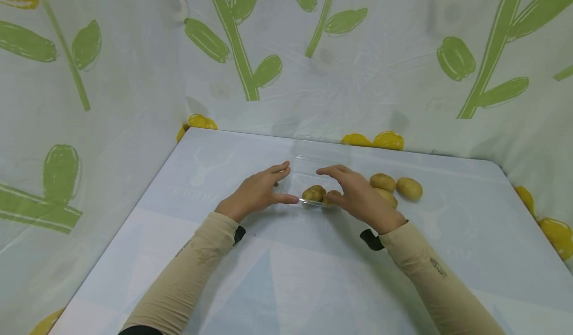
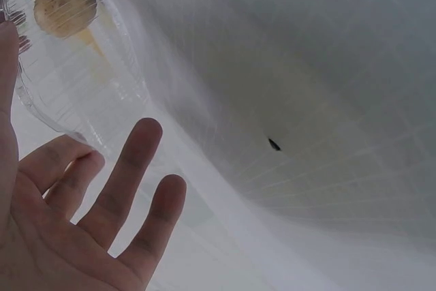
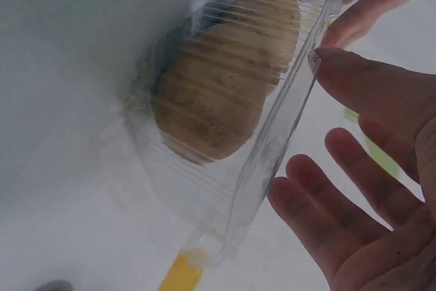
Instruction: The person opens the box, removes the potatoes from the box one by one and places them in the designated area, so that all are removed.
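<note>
Both hands spread: left hand [image 1: 257, 192] and right hand [image 1: 358, 196] flank clear tray [image 3: 272, 161]; ribbing apparently only in wrist views

Soft, even light filled the head view; faint shadows lay under both forearms. Wrist views were blurred close up, and the clear plastic box [image 3: 272, 134] glinted.

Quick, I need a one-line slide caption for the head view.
Both hands, left hand and right hand, flank a clear plastic box holding potatoes; three more potatoes lie on the table.
</note>
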Motion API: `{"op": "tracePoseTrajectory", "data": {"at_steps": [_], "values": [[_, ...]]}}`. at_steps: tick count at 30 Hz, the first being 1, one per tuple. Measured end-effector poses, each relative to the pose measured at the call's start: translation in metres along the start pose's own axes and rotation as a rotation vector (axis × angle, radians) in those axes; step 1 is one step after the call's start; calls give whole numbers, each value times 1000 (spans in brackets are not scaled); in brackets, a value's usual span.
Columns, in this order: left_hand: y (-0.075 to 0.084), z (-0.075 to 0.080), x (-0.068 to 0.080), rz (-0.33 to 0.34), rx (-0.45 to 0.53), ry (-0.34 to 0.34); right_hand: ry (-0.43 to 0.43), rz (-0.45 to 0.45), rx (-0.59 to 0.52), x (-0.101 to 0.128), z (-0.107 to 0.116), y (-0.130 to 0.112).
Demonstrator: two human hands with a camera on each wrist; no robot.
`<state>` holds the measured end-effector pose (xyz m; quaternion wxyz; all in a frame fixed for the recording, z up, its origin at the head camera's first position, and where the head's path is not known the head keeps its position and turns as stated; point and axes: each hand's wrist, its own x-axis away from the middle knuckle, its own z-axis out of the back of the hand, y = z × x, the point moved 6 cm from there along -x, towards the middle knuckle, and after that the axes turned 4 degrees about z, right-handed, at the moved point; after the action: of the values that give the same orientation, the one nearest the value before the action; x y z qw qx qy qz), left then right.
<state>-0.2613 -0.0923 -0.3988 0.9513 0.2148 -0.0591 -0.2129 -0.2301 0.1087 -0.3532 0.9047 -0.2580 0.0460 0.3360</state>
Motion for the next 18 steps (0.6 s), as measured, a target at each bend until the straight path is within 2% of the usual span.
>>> {"op": "tracePoseTrajectory", "data": {"at_steps": [5,10,18], "values": [[1,1,1,-9,2,-10,-50,3,-3,-11,-5,-2],[1,2,2,-17,20,-7,-98,48,15,-22,-13,-6],[1,2,2,-23,19,5,-194,46,9,-30,-26,-6]]}}
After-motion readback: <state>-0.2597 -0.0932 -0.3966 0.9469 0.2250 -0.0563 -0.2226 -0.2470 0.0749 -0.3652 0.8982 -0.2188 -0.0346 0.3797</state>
